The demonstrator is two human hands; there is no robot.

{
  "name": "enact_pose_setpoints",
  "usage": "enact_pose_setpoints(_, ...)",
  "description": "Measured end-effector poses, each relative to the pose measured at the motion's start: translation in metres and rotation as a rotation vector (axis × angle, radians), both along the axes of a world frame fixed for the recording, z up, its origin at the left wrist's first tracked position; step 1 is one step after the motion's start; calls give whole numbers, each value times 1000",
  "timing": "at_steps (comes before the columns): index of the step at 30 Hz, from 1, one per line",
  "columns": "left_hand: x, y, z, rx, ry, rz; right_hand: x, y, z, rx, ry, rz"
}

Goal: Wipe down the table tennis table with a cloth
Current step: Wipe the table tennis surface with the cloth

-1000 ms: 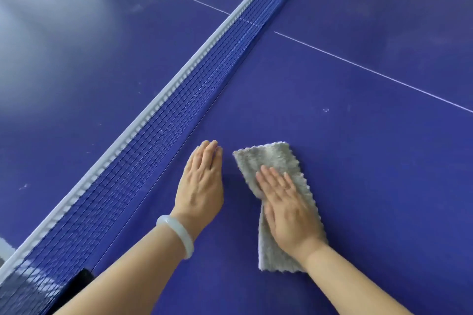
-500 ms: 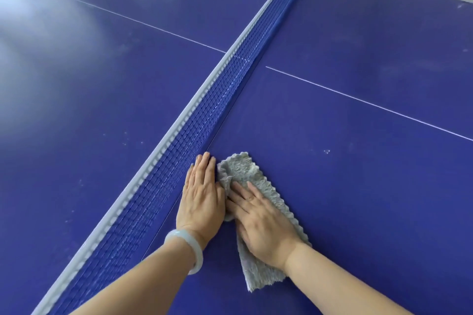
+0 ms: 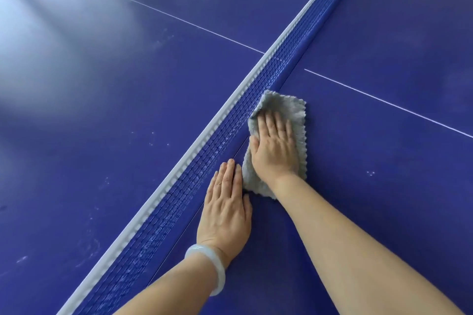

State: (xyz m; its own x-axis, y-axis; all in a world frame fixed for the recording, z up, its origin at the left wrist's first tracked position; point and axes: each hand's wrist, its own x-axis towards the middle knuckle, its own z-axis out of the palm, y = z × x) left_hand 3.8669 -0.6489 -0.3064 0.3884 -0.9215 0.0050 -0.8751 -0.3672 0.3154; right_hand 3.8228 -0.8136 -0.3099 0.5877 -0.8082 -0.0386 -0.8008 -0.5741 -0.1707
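Cloth pressed flat against the net

The right hand (image 3: 275, 147), fingers straight, presses the grey cloth (image 3: 289, 110) on the table (image 3: 384, 148), its far edge touching the net (image 3: 230, 133). The left hand (image 3: 226, 208) lies flat just beside it, wearing a bracelet (image 3: 212, 267).

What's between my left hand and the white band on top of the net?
In the head view, the net's blue mesh, then a narrow plain blue strip, lie between the left hand and the white band.
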Motion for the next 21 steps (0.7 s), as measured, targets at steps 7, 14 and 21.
enact_pose_setpoints(7, -1, 0, 6, 36, -31, 13, -45, -21, 2, -1, 76, 323)
enact_pose_setpoints(14, -4, -1, 3, 54, -38, 42, 4, -58, -5, -21, 12, -214)
enact_pose_setpoints(21, -3, 0, 2, 55, -41, 45, -13, -142, 1, -14, 23, -259)
